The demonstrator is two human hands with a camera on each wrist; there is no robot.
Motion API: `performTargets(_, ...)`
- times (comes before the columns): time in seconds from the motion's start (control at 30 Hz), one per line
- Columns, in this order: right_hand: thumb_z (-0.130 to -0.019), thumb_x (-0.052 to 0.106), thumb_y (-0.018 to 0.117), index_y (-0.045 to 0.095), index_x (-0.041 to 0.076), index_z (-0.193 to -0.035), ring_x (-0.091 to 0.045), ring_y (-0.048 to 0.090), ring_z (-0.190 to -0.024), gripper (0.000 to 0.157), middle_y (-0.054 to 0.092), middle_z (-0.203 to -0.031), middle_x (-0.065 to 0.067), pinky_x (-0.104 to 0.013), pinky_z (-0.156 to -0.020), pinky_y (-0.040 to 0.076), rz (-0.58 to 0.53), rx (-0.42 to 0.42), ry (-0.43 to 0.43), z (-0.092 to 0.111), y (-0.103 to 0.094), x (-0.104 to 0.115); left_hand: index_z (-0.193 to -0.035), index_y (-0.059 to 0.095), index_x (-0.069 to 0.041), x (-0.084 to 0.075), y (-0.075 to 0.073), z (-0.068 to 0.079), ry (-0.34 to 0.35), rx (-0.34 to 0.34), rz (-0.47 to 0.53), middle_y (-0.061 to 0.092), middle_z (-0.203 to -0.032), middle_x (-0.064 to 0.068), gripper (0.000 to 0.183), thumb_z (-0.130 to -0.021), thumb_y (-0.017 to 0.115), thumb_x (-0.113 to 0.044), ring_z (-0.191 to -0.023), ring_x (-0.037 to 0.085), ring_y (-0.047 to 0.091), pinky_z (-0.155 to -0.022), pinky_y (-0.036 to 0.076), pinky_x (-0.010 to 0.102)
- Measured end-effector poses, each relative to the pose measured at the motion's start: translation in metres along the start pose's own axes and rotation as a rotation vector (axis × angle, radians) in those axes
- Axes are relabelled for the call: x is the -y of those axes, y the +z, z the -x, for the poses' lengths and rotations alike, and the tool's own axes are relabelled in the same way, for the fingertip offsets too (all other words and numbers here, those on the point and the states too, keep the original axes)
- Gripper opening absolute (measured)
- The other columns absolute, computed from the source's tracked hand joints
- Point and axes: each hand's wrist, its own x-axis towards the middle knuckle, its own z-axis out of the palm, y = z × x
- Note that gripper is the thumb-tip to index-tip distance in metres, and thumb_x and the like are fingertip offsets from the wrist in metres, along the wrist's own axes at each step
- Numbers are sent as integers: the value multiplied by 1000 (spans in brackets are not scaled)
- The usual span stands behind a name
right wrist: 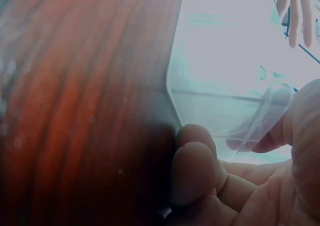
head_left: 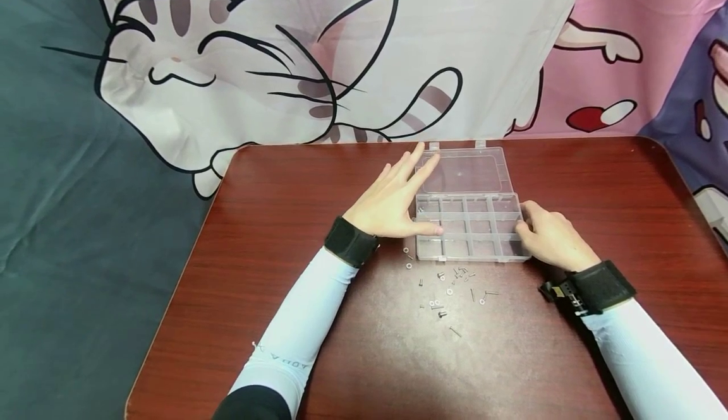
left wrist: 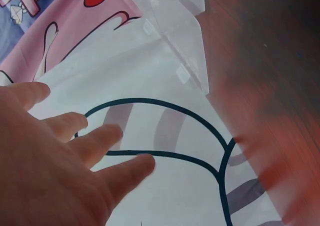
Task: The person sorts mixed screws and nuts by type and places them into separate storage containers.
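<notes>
A clear plastic compartment box (head_left: 467, 238) lies on the table with its hinged lid (head_left: 469, 177) folded back toward the far edge. My right hand (head_left: 554, 237) grips the box's right side; in the right wrist view, thumb and curled fingers hold the clear wall (right wrist: 217, 113) between them. My left hand (head_left: 387, 202) is spread at the box's left side, its fingers straight and its thumb over the left compartments. Whether it touches the box I cannot tell. In the left wrist view, the left hand (left wrist: 55, 166) has nothing in its fingers.
Several small screws (head_left: 442, 314) and washers (head_left: 449, 292) lie scattered on the brown table (head_left: 284, 230) in front of the box. Behind the far edge hangs a cloth (head_left: 483, 47) with cartoon cat drawings. A dark green surface (head_left: 102, 237) lies left of the table.
</notes>
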Motion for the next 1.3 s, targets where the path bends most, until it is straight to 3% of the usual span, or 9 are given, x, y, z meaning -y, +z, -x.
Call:
performTargets(0.2, -100, 16, 48, 51, -7, -135, -33, 65, -82, 42, 69, -106, -28, -53, -75, 52, 1, 10, 0, -3, -1, 0, -168, 12, -26, 2, -1, 17, 45, 25, -65, 9, -175, 12, 121, -76, 66, -83, -159, 40, 23, -124, 25, 61)
performTargets(0.4, -99, 15, 49, 52, -6, -134, -32, 65, -81, 41, 69, -105, -28, -52, -73, 52, 6, 6, -1, -5, -3, 3, -167, 17, -25, -1, 1, 40, 128, 34, -130, 17, -174, 11, 118, -76, 64, -84, -156, 40, 30, -124, 27, 59)
performTargets(0.57, -98, 15, 49, 53, -5, -134, -32, 64, -81, 40, 69, -103, -25, -52, -73, 51, 11, -8, -7, -5, -1, 3, -166, 21, -23, -9, 2, 58, 200, 52, -121, 18, -174, 10, 114, -78, 70, -76, -156, 38, 31, -124, 27, 59)
performTargets(0.63, -98, 14, 49, 53, -4, -134, -33, 64, -81, 40, 69, -103, -25, -52, -74, 51, 14, -12, -9, -5, 0, 2, -165, 25, -20, -12, 4, 64, 238, 54, -113, 25, -171, 12, 110, -80, 73, -70, -155, 35, 33, -124, 29, 56)
performTargets(0.7, -99, 15, 49, 53, -4, -134, -32, 64, -81, 40, 69, -104, -25, -52, -74, 50, 12, -10, -8, -4, 0, 2, -162, 34, -18, -17, 7, 69, 280, 49, -105, 37, -165, 12, 101, -81, 76, -62, -151, 31, 40, -122, 35, 50)
performTargets(0.8, -99, 15, 48, 53, -4, -134, -32, 64, -82, 40, 69, -105, -25, -50, -74, 50, 10, -3, -7, -2, 2, 1, -150, 51, -15, -25, 12, 75, 359, 32, -96, 55, -146, 7, 79, -84, 78, -48, -129, 23, 55, -109, 46, 39)
performTargets(0.93, -99, 15, 48, 53, -4, -133, -31, 64, -82, 40, 70, -104, -25, -48, -73, 50, 4, 3, -6, 0, 3, 0, -133, 65, -15, -36, 20, 82, 438, 37, -101, 62, -120, 0, 50, -88, 78, -33, -103, 17, 59, -94, 50, 30)
performTargets(1.2, -99, 14, 48, 54, -4, -133, -32, 66, -83, 39, 71, -105, -26, -48, -73, 51, 3, -11, -16, 0, 1, 1, -106, 69, -19, -45, 37, 86, 458, 72, -158, 61, -100, -6, 10, -97, 67, -16, -95, 10, 59, -86, 53, 24)
performTargets(1.3, -99, 15, 48, 53, -4, -133, -33, 67, -84, 39, 70, -107, -27, -50, -73, 51, 3, 0, -15, 1, 1, 1, -96, 68, -20, -48, 41, 87, 448, 89, -194, 59, -96, -8, 11, -102, 60, -14, -92, 9, 57, -81, 53, 24)
